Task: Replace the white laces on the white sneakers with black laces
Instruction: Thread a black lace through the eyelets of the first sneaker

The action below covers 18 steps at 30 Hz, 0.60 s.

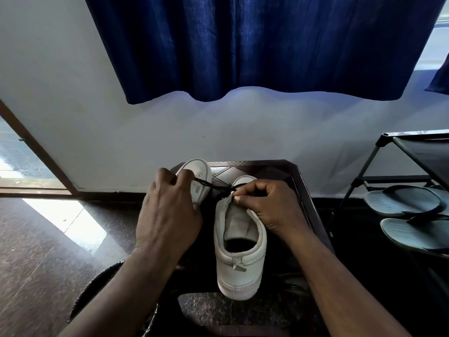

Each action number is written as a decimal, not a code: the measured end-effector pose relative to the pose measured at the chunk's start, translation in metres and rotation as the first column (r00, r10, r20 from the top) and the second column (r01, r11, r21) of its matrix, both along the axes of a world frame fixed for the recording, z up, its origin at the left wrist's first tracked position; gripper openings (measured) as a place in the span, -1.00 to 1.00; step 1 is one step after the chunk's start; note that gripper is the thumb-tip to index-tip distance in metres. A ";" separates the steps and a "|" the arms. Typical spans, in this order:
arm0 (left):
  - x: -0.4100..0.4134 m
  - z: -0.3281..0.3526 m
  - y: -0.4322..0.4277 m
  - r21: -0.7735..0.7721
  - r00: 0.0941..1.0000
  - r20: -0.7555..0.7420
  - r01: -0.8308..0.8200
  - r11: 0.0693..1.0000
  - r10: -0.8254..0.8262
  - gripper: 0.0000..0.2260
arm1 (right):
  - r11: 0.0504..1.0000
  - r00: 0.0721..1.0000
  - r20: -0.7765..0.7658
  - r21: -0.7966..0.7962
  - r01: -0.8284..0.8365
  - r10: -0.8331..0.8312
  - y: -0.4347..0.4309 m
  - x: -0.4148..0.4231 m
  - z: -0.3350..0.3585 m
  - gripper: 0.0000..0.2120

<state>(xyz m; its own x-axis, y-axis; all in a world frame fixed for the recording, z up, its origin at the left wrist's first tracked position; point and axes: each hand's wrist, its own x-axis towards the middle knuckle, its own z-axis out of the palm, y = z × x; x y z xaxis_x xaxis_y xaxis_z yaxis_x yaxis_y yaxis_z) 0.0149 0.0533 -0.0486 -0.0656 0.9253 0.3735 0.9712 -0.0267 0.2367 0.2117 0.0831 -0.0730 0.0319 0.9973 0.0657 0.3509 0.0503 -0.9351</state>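
Note:
A white sneaker (239,251) stands on the dark stool (301,181), heel toward me, its tongue showing. A black lace (213,186) runs taut across its upper eyelets between my two hands. My left hand (167,210) pinches the lace's left end with curled fingers. Over the front of the sneaker, my right hand (264,205) pinches the lace at the eyelet edge near the tongue. The second white sneaker (200,177) lies behind my left hand, mostly hidden by it.
A black shoe rack (398,154) stands at the right with a pair of grey flip-flops (408,215) on it. A blue curtain (255,45) hangs on the wall ahead. A doorway (21,156) opens at the left over the dark stone floor.

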 end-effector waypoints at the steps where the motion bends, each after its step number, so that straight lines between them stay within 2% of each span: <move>1: -0.002 0.000 0.001 -0.011 1.000 0.030 -0.002 1.000 0.002 -0.52 | 1.000 1.000 0.002 0.000 0.003 -0.003 0.000 0.000 0.000 -0.92; 2: -0.003 0.001 0.003 0.000 0.998 0.053 0.029 1.000 -0.029 -0.51 | 1.000 1.000 0.004 0.002 0.005 -0.005 -0.001 0.000 0.000 -0.92; 4: -0.009 -0.001 0.008 0.043 0.980 0.037 0.195 0.980 -0.197 -0.49 | 1.000 1.000 -0.003 0.000 0.007 -0.007 -0.001 0.000 0.000 -0.92; 6: -0.020 -0.004 0.016 0.049 0.927 -0.015 0.375 0.926 -0.375 -0.46 | 1.000 1.000 -0.010 -0.004 0.006 -0.006 -0.001 0.000 0.000 -0.92; 8: -0.037 -0.004 0.029 0.055 0.878 -0.006 0.478 0.877 -0.478 -0.46 | 1.000 1.000 -0.005 -0.004 0.006 -0.006 -0.002 -0.001 0.001 -0.92; 14: -0.056 -0.006 0.047 0.062 0.852 0.020 0.522 0.851 -0.524 -0.49 | 1.000 1.000 -0.019 -0.006 0.002 -0.002 -0.002 -0.001 0.001 -0.92; 18: -0.062 -0.005 0.045 0.056 0.877 -0.010 0.481 0.875 -0.481 -0.53 | 1.000 1.000 -0.019 -0.014 -0.003 0.002 -0.001 -0.001 0.001 -0.92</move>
<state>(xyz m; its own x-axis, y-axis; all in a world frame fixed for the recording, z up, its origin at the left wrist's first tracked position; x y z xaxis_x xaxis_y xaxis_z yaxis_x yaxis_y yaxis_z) -0.0475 0.0980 -0.0533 0.3808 0.8209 0.4256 0.8343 -0.5035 0.2247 0.2106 0.0821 -0.0723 0.0306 0.9982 0.0515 0.3332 0.0384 -0.9421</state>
